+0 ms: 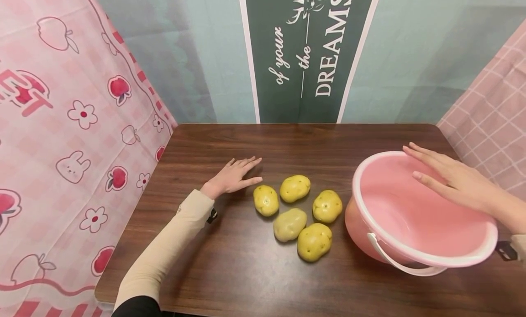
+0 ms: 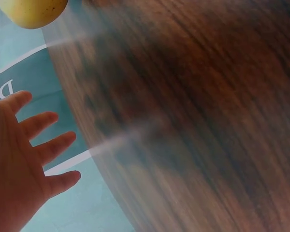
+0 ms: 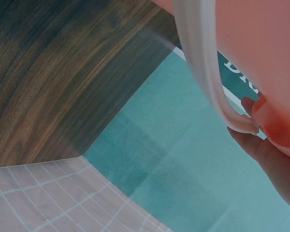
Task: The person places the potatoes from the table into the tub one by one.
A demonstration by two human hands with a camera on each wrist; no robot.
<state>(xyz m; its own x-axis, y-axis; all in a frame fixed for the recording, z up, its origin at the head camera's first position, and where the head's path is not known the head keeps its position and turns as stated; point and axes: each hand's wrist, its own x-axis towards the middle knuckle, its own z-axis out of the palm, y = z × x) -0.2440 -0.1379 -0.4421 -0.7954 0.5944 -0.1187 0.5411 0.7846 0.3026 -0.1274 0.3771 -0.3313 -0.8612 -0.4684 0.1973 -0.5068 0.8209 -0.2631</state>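
Several yellow potatoes [image 1: 314, 242] lie grouped on the brown table, one of them a duller potato [image 1: 290, 224]. My left hand [image 1: 235, 176] is just left of them, fingers straight and spread, holding nothing; its thumb tip is close to the leftmost potato [image 1: 266, 200]. On the right a pink bucket [image 1: 359, 228] stands tilted toward me, its inside bare. My right hand [image 1: 456, 177] lies over the bucket's far right rim with straight fingers. In the right wrist view, this hand [image 3: 275, 166] is at the rim beside the white handle [image 3: 198, 53], partly hidden by the bucket.
The wood-grain table [image 1: 230, 266] runs back to a teal cloth [image 1: 197, 56] with a dark green lettered panel [image 1: 300, 79]. A pink patterned cloth [image 1: 61, 139] hangs on the left, and a pink checked cloth [image 1: 493, 116] on the right.
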